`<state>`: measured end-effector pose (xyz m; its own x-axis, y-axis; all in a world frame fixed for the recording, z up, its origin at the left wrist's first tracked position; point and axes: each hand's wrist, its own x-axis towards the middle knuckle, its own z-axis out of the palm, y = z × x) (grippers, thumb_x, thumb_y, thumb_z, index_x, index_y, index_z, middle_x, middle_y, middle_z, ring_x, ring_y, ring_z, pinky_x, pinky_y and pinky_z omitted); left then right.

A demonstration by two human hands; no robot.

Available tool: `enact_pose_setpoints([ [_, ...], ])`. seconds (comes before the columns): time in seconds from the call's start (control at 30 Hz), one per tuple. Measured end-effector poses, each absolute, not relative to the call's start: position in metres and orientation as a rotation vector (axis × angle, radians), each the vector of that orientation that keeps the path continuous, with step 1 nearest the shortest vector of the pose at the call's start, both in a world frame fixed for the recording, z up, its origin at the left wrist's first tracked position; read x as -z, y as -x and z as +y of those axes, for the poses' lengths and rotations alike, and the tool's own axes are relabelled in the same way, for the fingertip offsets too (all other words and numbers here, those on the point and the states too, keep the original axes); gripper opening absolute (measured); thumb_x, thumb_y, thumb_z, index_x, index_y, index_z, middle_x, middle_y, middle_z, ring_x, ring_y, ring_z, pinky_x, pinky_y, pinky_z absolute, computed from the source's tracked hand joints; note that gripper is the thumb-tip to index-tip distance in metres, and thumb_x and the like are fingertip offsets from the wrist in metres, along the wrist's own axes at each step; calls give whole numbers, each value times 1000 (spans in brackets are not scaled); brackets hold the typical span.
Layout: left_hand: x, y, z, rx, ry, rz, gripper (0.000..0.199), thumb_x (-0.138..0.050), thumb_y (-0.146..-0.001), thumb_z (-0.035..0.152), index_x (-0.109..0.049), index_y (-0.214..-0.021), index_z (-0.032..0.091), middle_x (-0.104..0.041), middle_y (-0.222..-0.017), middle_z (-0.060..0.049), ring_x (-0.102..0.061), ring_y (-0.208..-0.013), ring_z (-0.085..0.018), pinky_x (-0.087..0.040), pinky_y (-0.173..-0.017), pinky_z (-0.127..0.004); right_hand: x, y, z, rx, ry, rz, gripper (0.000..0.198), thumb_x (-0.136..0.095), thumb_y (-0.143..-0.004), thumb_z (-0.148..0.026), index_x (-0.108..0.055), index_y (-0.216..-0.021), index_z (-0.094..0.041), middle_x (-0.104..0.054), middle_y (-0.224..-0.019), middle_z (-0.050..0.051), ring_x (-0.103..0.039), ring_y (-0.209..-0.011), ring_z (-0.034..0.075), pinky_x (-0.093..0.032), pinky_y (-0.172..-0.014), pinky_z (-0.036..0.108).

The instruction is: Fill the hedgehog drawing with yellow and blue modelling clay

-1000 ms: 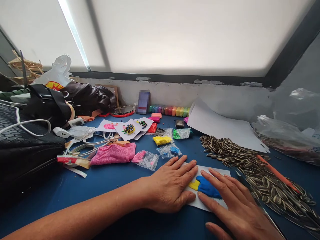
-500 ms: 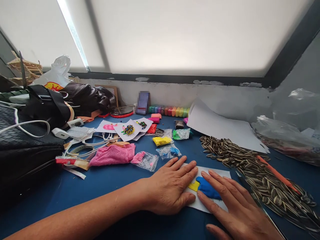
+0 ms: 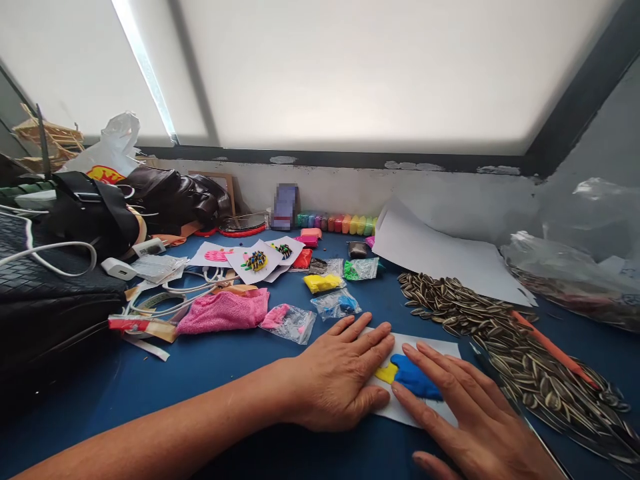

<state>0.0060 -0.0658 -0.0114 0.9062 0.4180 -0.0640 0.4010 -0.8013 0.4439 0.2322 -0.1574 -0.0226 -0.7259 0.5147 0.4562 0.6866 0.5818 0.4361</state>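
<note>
My left hand lies flat over the left part of a white sheet of paper, fingers stretched out. On the paper a flattened patch of blue modelling clay adjoins a smaller yellow clay patch. Part of the yellow patch may be hidden under my left hand. My right hand is spread over the right side of the paper, its fingers at the blue clay; whether all of them press on it I cannot tell. Neither hand grips anything.
Sunflower seeds and an orange stick-like tool lie to the right. Ahead are clay bags, including a yellow clay lump, and finished pictures on paper. A pink cloth, cables and a black bag fill the left.
Both hands stay almost in place on the paper and clay. The whole view has shifted very slightly; nothing is taken hold of or let go.
</note>
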Motion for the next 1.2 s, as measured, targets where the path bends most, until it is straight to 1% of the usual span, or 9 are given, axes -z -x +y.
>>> enact_pose_setpoints([
  [0.1,12,-6,-65,-51,-2614,591,68,-33,-101,49,-20,-156,11,-10,-163,-12,1,-150,-31,-4,-123,-50,22,-230,-157,874,1051,-2502,42,-60,-85,-38,-68,-122,-19,-62,-132,20,-54,-126,34,-47,-94,46],
  [0.2,15,-6,-65,-79,-2625,590,68,-33,-100,50,-18,-157,14,-9,-163,-10,1,-151,-31,-5,-123,-50,24,-229,-156,887,1068,-2490,48,-60,-84,-48,-67,-121,-19,-60,-134,21,-52,-128,35,-47,-92,47],
  [0.27,17,-5,-65,-98,-2635,585,68,-32,-101,50,-18,-157,15,-9,-163,-10,1,-151,-30,-4,-123,-49,25,-229,-156,882,1079,-2498,50,-60,-83,-51,-67,-120,-19,-58,-135,22,-51,-128,36,-46,-92,48],
  [0.53,18,-5,-64,-104,-2647,571,68,-31,-101,50,-17,-157,14,-9,-163,-10,1,-151,-31,-5,-123,-50,22,-228,-155,906,1093,-2504,53,-61,-81,-51,-65,-124,-19,-56,-137,22,-51,-127,36,-44,-92,48],
  [0.73,16,-5,-64,-85,-2640,577,68,-32,-101,50,-19,-156,13,-9,-163,-11,0,-150,-32,-5,-122,-51,24,-229,-155,889,1076,-2497,53,-63,-80,-48,-65,-123,-17,-54,-139,24,-51,-127,38,-42,-93,49],
  [0.87,17,-5,-64,-79,-2644,579,68,-32,-101,50,-20,-156,12,-10,-163,-12,1,-150,-32,-6,-122,-52,26,-231,-157,826,1109,-2483,51,-60,-84,-46,-63,-126,-16,-52,-142,24,-50,-129,37,-44,-93,48],
  [0.93,17,-5,-64,-90,-2650,578,67,-32,-101,50,-20,-156,13,-11,-163,-11,1,-150,-32,-7,-122,-52,28,-234,-158,785,1152,-2439,46,-57,-89,-41,-62,-127,-17,-51,-143,22,-50,-130,35,-45,-94,47],
  [1.07,18,-4,-64,-110,-2657,574,67,-32,-101,50,-20,-156,15,-11,-162,-11,0,-151,-32,-8,-122,-53,30,-241,-158,701,1244,-2330,32,-50,-92,-21,-65,-120,-17,-52,-143,19,-53,-128,31,-44,-97,44],
  [1.2,18,-4,-64,-105,-2651,577,66,-32,-101,50,-20,-156,16,-10,-163,-10,0,-151,-31,-7,-122,-52,25,-246,-160,679,1168,-2347,28,-51,-90,-16,-69,-112,-17,-55,-141,18,-53,-128,30,-45,-98,43],
])
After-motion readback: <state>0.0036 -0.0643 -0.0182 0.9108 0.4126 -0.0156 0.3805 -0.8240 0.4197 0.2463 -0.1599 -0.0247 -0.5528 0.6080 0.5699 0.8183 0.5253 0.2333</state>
